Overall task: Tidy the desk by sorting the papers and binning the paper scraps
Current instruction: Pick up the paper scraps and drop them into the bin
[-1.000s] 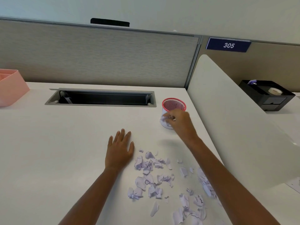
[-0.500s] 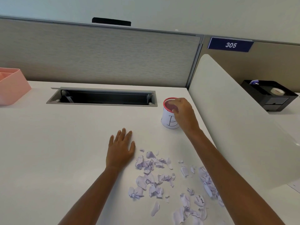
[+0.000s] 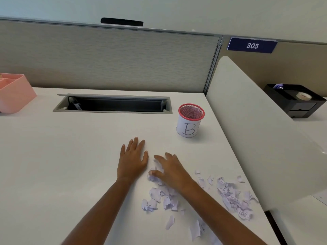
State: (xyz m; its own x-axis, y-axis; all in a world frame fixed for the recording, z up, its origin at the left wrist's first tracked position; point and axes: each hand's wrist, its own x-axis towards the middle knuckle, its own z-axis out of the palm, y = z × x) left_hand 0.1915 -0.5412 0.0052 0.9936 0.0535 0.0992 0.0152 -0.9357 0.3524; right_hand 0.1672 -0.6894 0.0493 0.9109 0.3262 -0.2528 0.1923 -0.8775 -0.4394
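Even bright light, soft shadows (faint under cup (image 3: 190, 121)), wide-angle edge bending.

Both forearms are bare; no sleeves, rings or watch on the hands (image 3: 132, 161).

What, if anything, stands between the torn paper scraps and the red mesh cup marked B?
Nothing visible does. Bare white desk lies between the torn paper scraps under the right hand and the red mesh cup marked B; its mouth is uncovered. The left hand rests flat beside them.
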